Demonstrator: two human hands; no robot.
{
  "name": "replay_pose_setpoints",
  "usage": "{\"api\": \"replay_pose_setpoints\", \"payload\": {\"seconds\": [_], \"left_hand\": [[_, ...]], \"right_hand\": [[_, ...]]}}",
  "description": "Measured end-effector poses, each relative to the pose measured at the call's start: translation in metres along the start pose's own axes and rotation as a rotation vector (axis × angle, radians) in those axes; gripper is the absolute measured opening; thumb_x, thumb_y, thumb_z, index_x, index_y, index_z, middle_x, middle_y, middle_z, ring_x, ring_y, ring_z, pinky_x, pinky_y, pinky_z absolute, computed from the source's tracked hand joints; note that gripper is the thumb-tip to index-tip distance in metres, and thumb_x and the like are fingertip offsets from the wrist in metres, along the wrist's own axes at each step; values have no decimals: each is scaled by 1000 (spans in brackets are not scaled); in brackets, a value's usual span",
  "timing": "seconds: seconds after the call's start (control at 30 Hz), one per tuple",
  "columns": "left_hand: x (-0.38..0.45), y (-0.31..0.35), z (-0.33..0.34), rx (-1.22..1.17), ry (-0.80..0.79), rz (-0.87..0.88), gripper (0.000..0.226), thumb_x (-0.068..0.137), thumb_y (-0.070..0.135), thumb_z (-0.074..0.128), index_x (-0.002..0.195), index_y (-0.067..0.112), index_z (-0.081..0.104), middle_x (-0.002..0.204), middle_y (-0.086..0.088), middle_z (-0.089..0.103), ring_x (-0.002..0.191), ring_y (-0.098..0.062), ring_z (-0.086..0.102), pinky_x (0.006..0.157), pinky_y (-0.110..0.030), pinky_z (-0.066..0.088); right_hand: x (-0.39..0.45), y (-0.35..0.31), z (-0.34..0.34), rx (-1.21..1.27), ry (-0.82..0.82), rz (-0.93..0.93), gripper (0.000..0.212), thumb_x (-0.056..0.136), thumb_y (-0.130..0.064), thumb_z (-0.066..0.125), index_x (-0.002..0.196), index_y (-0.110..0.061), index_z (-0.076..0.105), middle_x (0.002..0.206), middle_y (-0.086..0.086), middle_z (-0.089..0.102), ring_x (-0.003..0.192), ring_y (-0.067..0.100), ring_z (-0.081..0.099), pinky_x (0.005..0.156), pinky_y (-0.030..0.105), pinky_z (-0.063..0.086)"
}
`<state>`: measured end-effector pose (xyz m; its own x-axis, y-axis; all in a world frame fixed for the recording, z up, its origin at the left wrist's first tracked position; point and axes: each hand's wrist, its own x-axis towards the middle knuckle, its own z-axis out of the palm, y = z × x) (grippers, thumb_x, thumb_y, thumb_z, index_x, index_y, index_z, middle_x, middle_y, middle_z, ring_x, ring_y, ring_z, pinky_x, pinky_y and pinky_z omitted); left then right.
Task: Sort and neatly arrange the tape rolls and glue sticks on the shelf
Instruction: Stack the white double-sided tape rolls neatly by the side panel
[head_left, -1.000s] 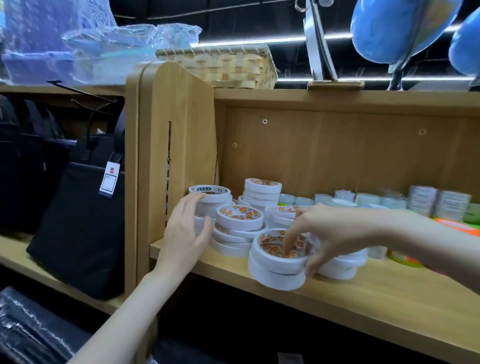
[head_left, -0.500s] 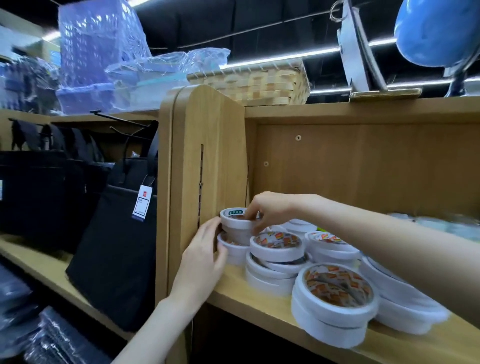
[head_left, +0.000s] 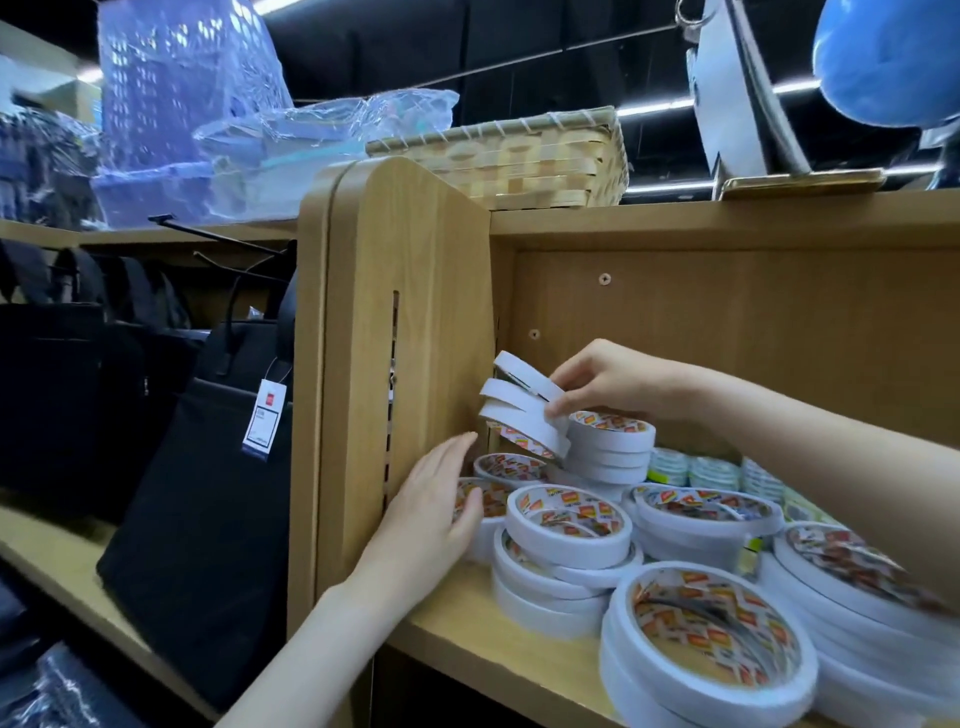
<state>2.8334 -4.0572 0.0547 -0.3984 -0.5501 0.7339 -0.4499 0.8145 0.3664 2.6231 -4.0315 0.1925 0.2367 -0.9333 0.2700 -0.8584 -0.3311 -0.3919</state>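
Pinching a tilted fan of slim white tape rolls against the wooden side panel, the right hand has its fingertips curled round their edges. Flat and straight-fingered, the left hand rests against a low roll at the shelf's corner. Glossy round stacks with printed cores crowd the pale laminate board beside them.

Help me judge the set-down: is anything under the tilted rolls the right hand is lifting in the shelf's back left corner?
Yes. The right hand holds the tilted rolls above a low roll lying flat in that corner. The open left hand rests by another roll just in front.
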Motion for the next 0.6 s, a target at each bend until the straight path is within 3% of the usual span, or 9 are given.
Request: {"api": "replay_pose_setpoints", "payload": {"seconds": [0.1, 0.17, 0.27, 0.4, 0.5, 0.6], "left_hand": [[-4, -5, 2, 50, -82, 13, 34, 96, 26, 43, 130, 25, 49, 118, 11, 54, 114, -6, 46, 95, -12, 28], [-7, -8, 2, 181, -143, 87, 31, 96, 37, 37, 108, 24, 62, 100, 9, 61, 98, -8, 50, 99, -21, 29], [-10, -11, -2, 259, -196, 150, 48, 87, 53, 22, 95, 22, 57, 92, 9, 55, 95, -13, 48, 97, -24, 29], [-19, -8, -7, 252, -168, 134, 50, 79, 51, 13, 93, 22, 51, 92, 13, 52, 89, -3, 37, 94, -19, 26], [-26, -2, -9, 169, -107, 49, 28, 80, 43, 26, 85, 24, 45, 81, 16, 44, 85, -4, 37, 81, -13, 28], [-31, 2, -11, 111, -66, -6, 9, 89, 35, 43, 89, 27, 39, 83, 16, 43, 88, -4, 41, 72, -15, 33]], "right_hand": [[4, 3, 3, 46, -1, 8, 17, 79, -21, 73, 90, -9, 74, 97, 17, 69, 80, 12, 55, 79, 34, 44], [8, 2, 5, 45, -8, 0, 16, 78, -21, 74, 89, -10, 75, 98, 18, 69, 80, 13, 55, 78, 33, 43], [9, -4, 5, 82, -2, -11, 9, 80, -17, 72, 87, -15, 74, 93, 8, 73, 79, 5, 59, 78, 23, 46], [6, -7, 3, 85, -7, -19, 5, 80, -18, 72, 85, -19, 73, 82, -5, 71, 71, -1, 59, 69, 13, 44], [3, -11, 6, 21, -36, -28, 12, 80, -21, 72, 84, -10, 74, 71, 1, 62, 60, 4, 48, 57, 15, 37], [-3, -17, 9, -86, -97, -45, 24, 82, -22, 71, 77, 1, 67, 56, 1, 37, 47, 6, 26, 43, 14, 22]]}}
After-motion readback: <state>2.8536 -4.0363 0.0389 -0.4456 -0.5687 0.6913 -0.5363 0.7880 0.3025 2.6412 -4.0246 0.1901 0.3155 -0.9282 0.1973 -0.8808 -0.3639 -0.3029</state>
